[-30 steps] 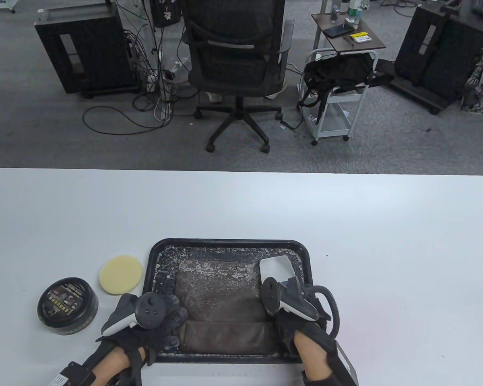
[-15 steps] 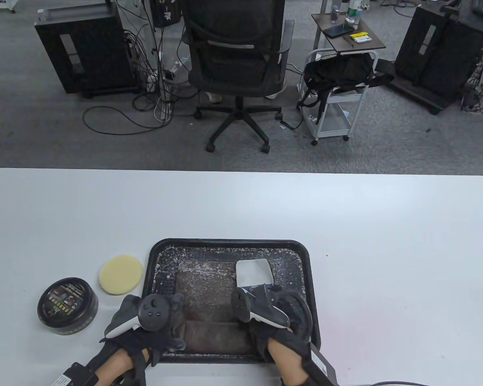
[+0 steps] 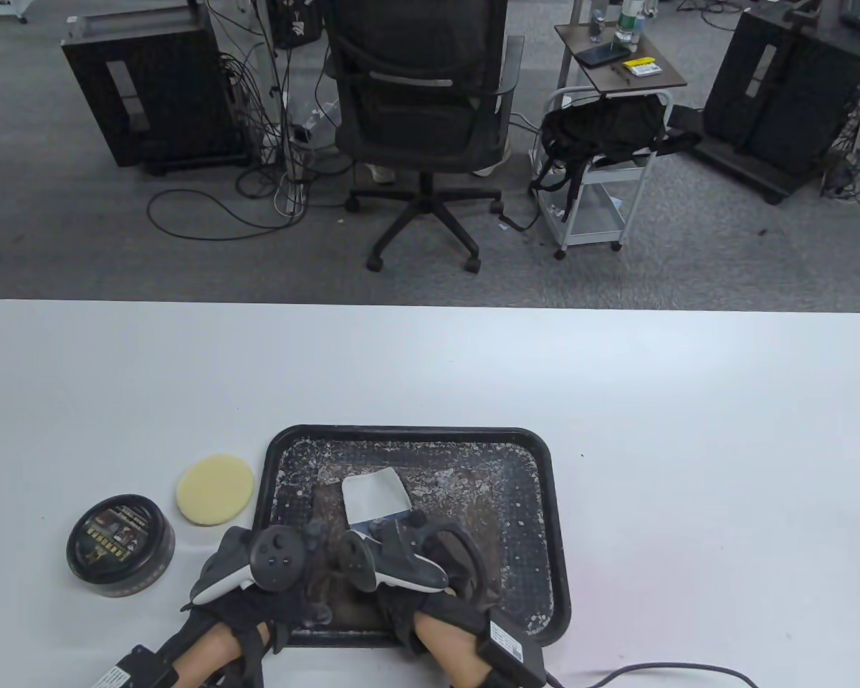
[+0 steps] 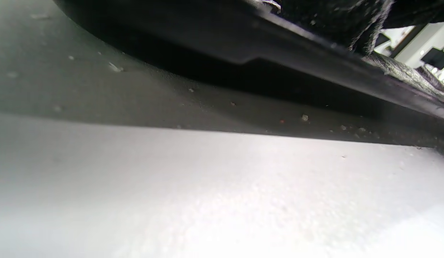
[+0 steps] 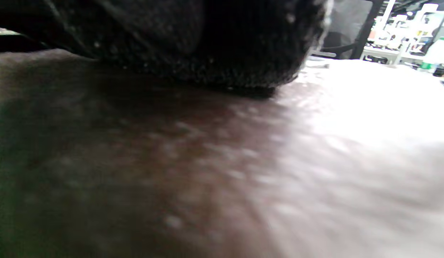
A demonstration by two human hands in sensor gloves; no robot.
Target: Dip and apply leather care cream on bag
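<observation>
Your right hand (image 3: 408, 566) grasps a white cloth (image 3: 374, 496) on the brown bag (image 3: 330, 573) in the tray (image 3: 545, 530); whether your left hand (image 3: 272, 573), at the tray's near-left corner, is gripping is unclear.

Overhead table view; wrist views skimming tray (image 3: 545, 459)

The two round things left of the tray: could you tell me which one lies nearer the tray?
The pale yellow sponge pad; the black cream tin sits farther left of the tray.
</observation>
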